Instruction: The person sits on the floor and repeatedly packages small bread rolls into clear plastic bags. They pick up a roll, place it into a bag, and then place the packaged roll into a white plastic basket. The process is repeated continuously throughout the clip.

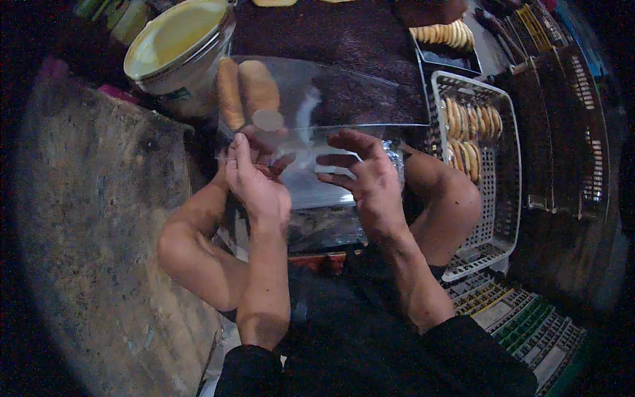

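Note:
My left hand (256,182) is raised palm inward, its thumb and fingers apart. Just above its fingertips is a blurred, round, pale disc (268,120); I cannot tell what it is or whether the fingers touch it. Two long golden bread rolls (229,92) lie side by side beyond that hand, on clear plastic. My right hand (372,178) has its fingers curved and spread, holding nothing visible. Between and below both hands lies a shiny sheet or stack of clear plastic bags (311,188), close to the right fingertips.
A white plastic basket (517,165) at the right holds bagged rows of round pastries (473,122). Behind it, a metal tray (450,63) carries more pastries. A pale basin (175,43) stands at the far left. Dark cloth covers the far surface; a worn board (106,231) lies left. Crates (522,324) sit lower right.

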Motion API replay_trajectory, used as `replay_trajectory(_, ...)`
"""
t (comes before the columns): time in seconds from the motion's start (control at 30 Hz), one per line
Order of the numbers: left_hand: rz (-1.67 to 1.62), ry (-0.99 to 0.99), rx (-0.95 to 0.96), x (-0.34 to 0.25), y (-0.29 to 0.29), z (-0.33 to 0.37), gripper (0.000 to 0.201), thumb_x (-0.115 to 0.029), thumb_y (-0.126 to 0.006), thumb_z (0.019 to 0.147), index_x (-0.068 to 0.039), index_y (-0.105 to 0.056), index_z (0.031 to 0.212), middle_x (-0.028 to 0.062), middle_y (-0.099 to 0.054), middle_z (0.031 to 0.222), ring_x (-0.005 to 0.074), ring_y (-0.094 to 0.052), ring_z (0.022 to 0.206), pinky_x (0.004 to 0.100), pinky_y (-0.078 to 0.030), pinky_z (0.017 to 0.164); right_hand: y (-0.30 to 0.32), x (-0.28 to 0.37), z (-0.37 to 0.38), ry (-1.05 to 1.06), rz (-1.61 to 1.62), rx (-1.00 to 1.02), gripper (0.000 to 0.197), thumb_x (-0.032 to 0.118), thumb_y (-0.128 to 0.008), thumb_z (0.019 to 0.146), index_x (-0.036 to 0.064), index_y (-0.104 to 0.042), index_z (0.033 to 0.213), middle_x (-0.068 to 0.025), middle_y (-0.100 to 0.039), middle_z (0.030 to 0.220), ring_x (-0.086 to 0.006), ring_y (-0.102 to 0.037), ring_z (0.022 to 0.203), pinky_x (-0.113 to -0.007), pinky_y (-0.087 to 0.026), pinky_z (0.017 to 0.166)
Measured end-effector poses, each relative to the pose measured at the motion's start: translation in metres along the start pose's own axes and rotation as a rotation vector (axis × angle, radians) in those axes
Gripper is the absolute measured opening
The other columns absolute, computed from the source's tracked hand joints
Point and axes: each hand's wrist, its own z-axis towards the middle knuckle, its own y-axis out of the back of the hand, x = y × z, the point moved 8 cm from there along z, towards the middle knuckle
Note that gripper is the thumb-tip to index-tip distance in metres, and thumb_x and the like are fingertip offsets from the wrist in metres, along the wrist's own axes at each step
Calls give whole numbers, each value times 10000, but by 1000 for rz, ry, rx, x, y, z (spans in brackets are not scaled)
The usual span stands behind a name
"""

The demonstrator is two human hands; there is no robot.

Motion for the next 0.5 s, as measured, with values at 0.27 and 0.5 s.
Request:
replay_trajectory(0.27, 196, -288, -338, -62, 84, 34, 379, -391, -588, 897, -28, -595, 1003, 74, -652, 968, 210, -635, 827, 288, -533, 568, -49, -56, 70, 146, -604, 72, 287, 252, -608, 887, -22, -591, 971, -108, -610, 712, -244, -630, 777, -377, -499, 677)
replay_trajectory(0.5, -86, -186, -330, -50, 169, 82, 592, -486, -414, 945, 37, -423, 1221, 215, -583, 1115, 322, -633, 926, 381, -566, 578, -65, -75, 136, 556, -1382, -140, 455, 276, -732, 750, 20, -607, 1105, -159, -639, 1022, -325, -567, 1044, -427, -388, 965)
